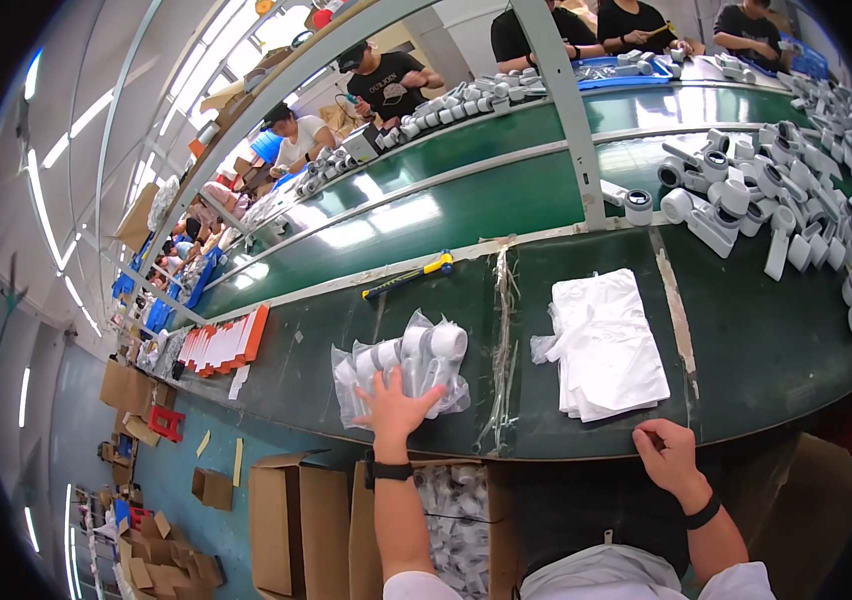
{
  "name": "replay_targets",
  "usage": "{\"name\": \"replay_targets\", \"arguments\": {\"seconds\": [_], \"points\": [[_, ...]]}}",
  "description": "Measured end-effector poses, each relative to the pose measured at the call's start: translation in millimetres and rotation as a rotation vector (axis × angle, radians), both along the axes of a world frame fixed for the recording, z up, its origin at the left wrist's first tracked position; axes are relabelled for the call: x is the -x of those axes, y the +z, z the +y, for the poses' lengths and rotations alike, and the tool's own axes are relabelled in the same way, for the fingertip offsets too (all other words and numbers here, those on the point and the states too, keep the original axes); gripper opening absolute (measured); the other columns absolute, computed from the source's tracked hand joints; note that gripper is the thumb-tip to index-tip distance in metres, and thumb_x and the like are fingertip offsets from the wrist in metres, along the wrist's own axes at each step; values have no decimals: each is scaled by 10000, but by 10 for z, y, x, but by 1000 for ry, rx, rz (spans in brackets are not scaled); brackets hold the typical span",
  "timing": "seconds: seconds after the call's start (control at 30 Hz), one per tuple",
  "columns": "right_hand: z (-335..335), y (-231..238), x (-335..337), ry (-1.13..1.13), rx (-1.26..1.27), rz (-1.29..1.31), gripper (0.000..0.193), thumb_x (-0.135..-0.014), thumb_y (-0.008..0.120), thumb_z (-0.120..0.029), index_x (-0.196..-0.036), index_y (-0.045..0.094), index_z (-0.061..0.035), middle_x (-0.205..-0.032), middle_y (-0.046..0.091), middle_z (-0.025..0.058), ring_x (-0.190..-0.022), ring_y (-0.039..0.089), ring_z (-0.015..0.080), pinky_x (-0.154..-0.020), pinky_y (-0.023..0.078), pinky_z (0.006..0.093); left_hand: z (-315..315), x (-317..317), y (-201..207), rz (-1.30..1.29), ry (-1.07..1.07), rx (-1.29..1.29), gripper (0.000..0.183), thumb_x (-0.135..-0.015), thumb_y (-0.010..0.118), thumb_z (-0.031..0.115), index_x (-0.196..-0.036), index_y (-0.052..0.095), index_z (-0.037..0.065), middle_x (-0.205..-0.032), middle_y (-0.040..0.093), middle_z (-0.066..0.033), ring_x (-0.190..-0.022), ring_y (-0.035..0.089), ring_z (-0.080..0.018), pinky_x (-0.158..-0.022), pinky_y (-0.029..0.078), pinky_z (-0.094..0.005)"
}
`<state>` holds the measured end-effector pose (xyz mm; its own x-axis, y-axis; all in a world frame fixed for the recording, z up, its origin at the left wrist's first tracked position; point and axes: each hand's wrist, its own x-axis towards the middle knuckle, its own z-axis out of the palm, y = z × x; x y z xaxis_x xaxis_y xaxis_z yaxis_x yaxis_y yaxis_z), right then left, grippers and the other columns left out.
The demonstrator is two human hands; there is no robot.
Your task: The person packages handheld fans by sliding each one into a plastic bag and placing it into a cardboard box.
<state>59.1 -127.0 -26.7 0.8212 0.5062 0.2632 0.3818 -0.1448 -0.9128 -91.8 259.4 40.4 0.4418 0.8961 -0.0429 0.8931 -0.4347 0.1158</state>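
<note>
My left hand (396, 402) lies with fingers spread on a clear plastic bag (458, 392) of white-and-grey cylindrical devices (446, 342), side by side on the dark green bench. Its palm and fingertips press on the near side of the bag. Close to the bench's front edge, my right hand (668, 455) hovers with fingers curled in. What it holds, if anything, is hidden. Just beyond it sits a stack of flat white plastic bags (606, 350), apart from the fingers.
A yellow-and-black hammer-like tool (408, 276) lies near the back rail. Loose grey-white devices (786, 190) heap at right. Orange-edged white sheets (226, 342) lie left. Below stands an open carton (454, 520) of bagged parts. A metal post (576, 150) rises ahead; people work across the conveyor.
</note>
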Motion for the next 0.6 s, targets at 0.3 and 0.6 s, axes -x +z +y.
{"name": "replay_targets", "arguments": {"seconds": [0.3, 0.6], "points": [[1, -10, 14, 0, -27, -30, 70, -850, 682, -51, -843, 667, 18, -638, 605, 34, -551, 520, 52, -498, 412, 219, 355, 228, 17, -10, -150, 101, 960, -600, 736, 674, -1420, 485, 243, -1531, 357, -78, -1407, 229, -456, -1042, 212, -725], [20, -3, 2, 14, 6, -80, 53, -835, 693, -36, -845, 668, 10, -661, 619, 70, -515, 547, 102, -480, 421, 235, 463, 287, -246, -64, -129, 4, 795, -613, 706, 599, -1273, 569, 178, -1388, 444, -82, -1297, 370, -431, -954, 323, -711]]}}
